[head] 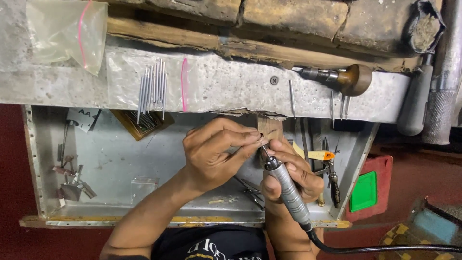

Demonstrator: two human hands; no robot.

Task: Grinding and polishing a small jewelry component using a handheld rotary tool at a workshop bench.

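Grinding step judged in hand. A small metal piece [260, 140] is pinched in the left hand [211, 154] fingertips against the wooden peg [269, 129] at the bench's front edge. The rotary handpiece [286, 188] is clasped in the right hand [293, 173], bit at the piece. Steady, light contact is called for next.

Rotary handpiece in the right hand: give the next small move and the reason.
Probably ease the rotary handpiece tip lightly onto the small ring pinched by the left hand. The right hand has the bit right at the piece, braced on the wooden peg.
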